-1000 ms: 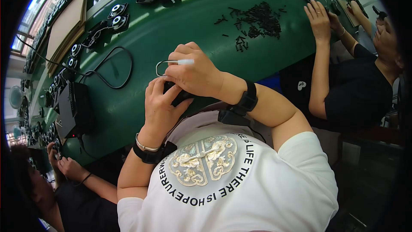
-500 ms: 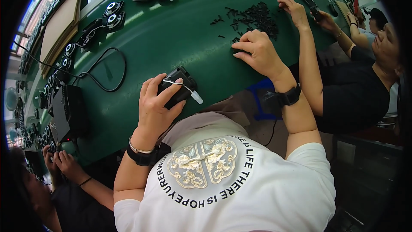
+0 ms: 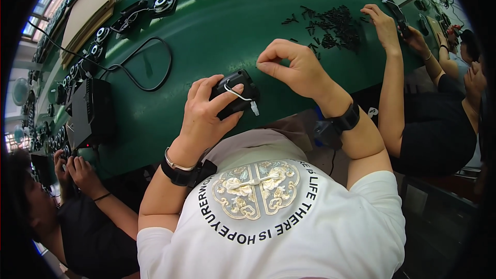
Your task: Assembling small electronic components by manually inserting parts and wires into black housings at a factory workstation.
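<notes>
My left hand [image 3: 202, 108] grips a black plastic speaker box [image 3: 242, 78] on the table, fingers over one side and thumb at the near edge. A white cable runs across the box and ends in a white connector [image 3: 254, 107]. Just right of the box, my right hand [image 3: 294, 70] is raised with thumb and forefinger pinched together. Whatever lies between those fingertips is too small or hidden to make out. Beyond that hand a pile of small black pin-like pieces [image 3: 338, 28] is spread on the green table [image 3: 201, 36].
A looped black cable [image 3: 168, 64] and a black box-shaped device [image 3: 93, 111] lie to the left. Several speakers [image 3: 164, 3] line the far side. A co-worker's hand [image 3: 381, 23] is beside the pile; another co-worker's hands [image 3: 82, 173] work at lower left.
My right hand has come away from the pile, leftward toward the speaker box, still pinched. My left hand keeps its grip on the box. The whole view has shifted slightly.
</notes>
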### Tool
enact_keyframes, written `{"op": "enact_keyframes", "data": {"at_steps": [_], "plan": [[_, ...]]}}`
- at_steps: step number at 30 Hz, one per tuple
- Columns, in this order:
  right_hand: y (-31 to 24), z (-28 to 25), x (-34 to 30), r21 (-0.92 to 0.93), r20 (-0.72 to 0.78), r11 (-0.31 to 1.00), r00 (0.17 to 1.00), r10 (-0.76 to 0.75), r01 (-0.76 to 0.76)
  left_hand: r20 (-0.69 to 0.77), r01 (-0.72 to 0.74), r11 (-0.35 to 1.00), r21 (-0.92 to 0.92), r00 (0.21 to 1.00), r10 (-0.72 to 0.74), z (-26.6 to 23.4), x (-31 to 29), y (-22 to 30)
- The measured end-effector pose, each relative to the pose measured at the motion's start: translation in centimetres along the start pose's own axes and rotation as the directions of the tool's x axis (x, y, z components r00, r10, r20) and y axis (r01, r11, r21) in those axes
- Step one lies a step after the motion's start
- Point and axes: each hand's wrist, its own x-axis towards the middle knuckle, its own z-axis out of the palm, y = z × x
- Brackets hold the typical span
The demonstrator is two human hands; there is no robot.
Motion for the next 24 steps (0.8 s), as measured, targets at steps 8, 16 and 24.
{"op": "enact_keyframes", "data": {"at_steps": [8, 16, 24], "plan": [[1.1, 1.2, 1.4, -0.199, 0.05, 0.98, 0.999, -0.017, 0.027, -0.001, -0.021, 0.999, -0.031, 1.0, 0.021, 0.5, 1.3, 0.3], [1.1, -1.3, 2.2, -0.317, -0.101, 0.947, 0.995, 0.019, -0.05, 0.0, 0.016, 1.0, -0.012, 1.0, -0.016, -0.1, 0.6, 0.1], [5.0, -4.2, 2.0, -0.789, -0.062, 0.607, 0.996, 0.071, -0.092, -0.001, 0.016, 1.0, -0.022, 1.0, -0.016, -0.1, -0.4, 0.2]]}}
